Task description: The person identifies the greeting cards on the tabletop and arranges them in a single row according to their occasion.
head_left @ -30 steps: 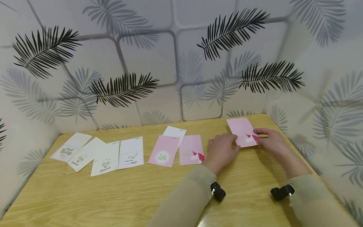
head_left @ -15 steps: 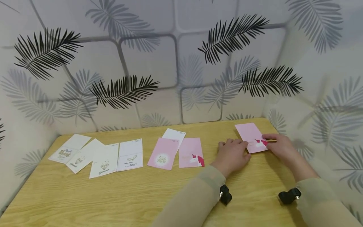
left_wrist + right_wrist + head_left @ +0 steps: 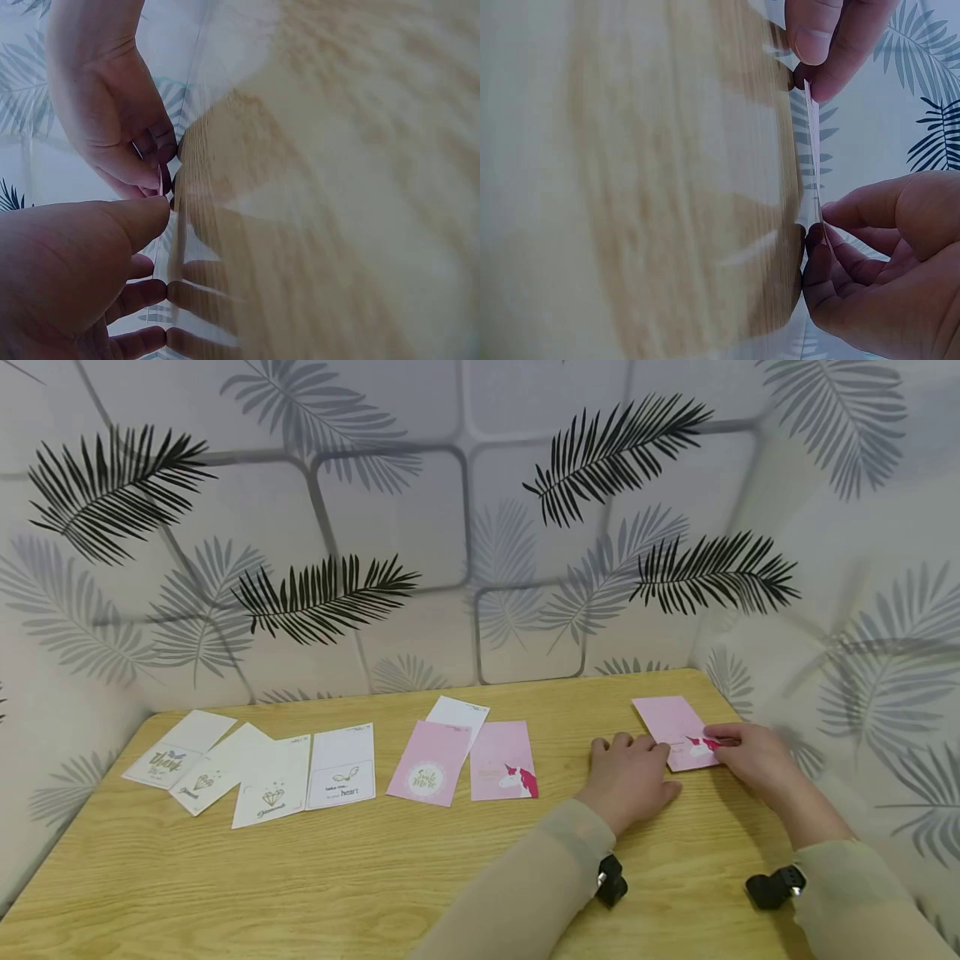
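At the right end of the table, a pink unicorn card [image 3: 667, 720] is in my right hand [image 3: 753, 764], pinched at its right edge. Seen from the right wrist, the card [image 3: 814, 135] is edge-on and slightly off the tabletop, with thumb and fingers of the right hand [image 3: 900, 262] on either side of its near end. My left hand [image 3: 630, 781] lies at the card's lower left corner, its index fingertip touching it. In the left wrist view the left hand's fingers [image 3: 139, 300] reach the table fairly straight.
A second pink unicorn card [image 3: 495, 764] lies left of my left hand. Beside it, another pink card [image 3: 431, 760] overlaps a white card [image 3: 465, 710]. Several white printed cards [image 3: 273, 785] lie in a row farther left. A patterned wall [image 3: 390, 635] borders the wooden table [image 3: 300, 885].
Both hands and the pink unicorn card have shifted to the right and slightly toward me. The card now lies lower to the table. Other cards stay put.
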The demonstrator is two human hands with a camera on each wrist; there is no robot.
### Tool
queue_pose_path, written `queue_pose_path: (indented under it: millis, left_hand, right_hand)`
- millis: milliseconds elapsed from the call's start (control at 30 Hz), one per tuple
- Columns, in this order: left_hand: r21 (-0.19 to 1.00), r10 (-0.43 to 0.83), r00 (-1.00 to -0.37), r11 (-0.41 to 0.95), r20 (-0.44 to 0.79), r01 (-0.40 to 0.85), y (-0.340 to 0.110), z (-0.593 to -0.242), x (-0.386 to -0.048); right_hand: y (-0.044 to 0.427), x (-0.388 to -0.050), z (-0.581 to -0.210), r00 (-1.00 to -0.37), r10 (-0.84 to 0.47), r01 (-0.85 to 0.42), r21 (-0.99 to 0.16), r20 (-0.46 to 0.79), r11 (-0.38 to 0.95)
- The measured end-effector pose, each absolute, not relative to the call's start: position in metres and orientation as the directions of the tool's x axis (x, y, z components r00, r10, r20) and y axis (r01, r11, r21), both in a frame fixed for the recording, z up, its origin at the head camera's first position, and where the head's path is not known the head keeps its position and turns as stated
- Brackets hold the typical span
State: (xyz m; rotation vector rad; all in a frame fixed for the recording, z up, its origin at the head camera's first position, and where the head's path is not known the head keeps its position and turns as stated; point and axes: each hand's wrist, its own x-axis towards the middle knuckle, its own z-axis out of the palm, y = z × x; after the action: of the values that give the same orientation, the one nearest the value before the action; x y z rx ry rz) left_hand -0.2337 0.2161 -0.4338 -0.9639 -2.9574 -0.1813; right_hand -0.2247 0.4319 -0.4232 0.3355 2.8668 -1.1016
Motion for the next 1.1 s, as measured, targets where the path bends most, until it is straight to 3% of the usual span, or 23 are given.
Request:
queue_pose_path:
  millis: [1100]
  left_hand:
    - [0.080,0.558,-0.827,0.824,0.066,0.562,0.221,-0.437,-0.226]
  right_hand:
    - [0.442,-0.230,-0.432,-0.985,0.107,0.166,-0.609,-0.132,0.776]
